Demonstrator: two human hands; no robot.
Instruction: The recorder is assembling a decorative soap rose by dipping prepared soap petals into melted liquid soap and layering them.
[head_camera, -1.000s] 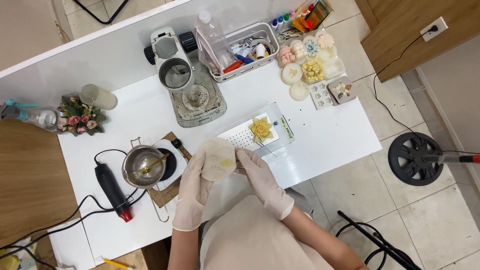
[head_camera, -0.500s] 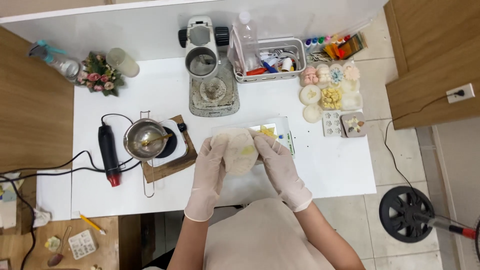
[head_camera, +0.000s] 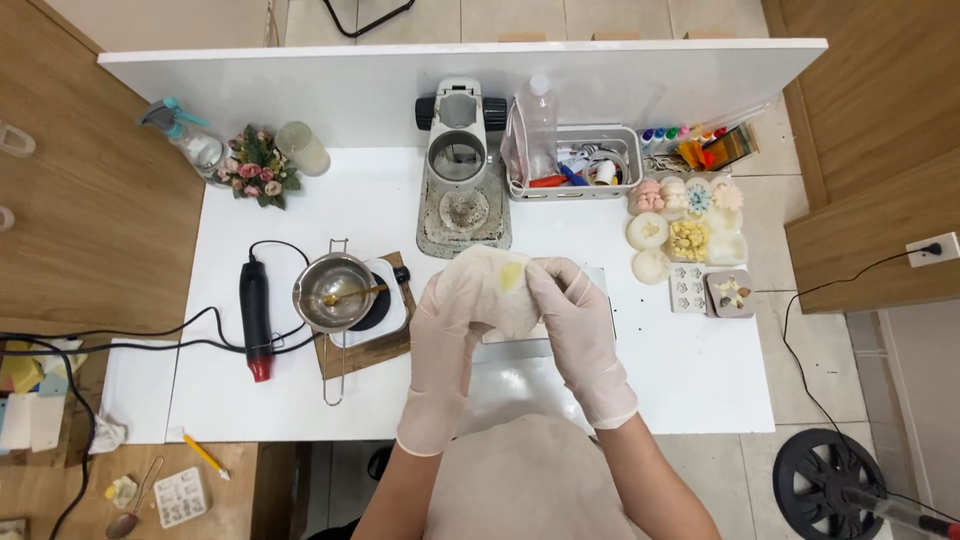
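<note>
Both gloved hands grip a pale, floppy round silicone mould (head_camera: 492, 290) above the white table (head_camera: 700, 370).
Left hand (head_camera: 447, 340) and right hand (head_camera: 572, 320) clasp its edges; a yellow piece still sits inside, not released.

A small home craft workshop, likely for wax or soap casting; a white table (head_camera: 300, 400) carries a melting pot (head_camera: 333, 292) on a hotplate (head_camera: 385, 300), a heat gun (head_camera: 256, 318); finished moulded pieces (head_camera: 688, 225) sit right.
</note>
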